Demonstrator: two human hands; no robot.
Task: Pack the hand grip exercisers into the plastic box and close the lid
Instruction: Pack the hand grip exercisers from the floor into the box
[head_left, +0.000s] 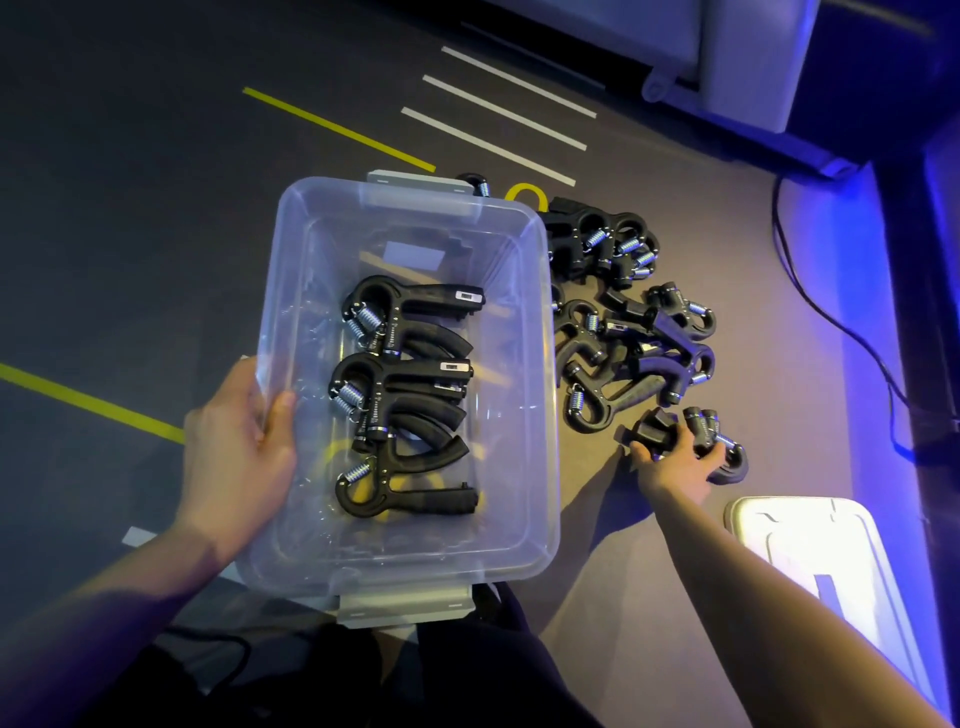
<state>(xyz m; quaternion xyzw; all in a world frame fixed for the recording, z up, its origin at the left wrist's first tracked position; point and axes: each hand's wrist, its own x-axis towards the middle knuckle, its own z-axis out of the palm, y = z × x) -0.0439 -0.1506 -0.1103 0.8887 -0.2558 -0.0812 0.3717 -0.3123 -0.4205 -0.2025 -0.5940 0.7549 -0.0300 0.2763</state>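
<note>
Gripping a sideways-lying exerciser (719, 447), right hand (675, 462); left hand (244, 441) clasps box (540, 364) rim.

Only one view on my feed: head camera, worn by person, looking forward and steeply down at floor (156, 234). Wide-angle, straight lines bow near frame edges. Close range: both forearms enter from bottom edge, plastic box (540, 364) fills centre, lid (810, 545) cut near lower right. Far wall base at top right. No second view, so no overlap to report.
</note>
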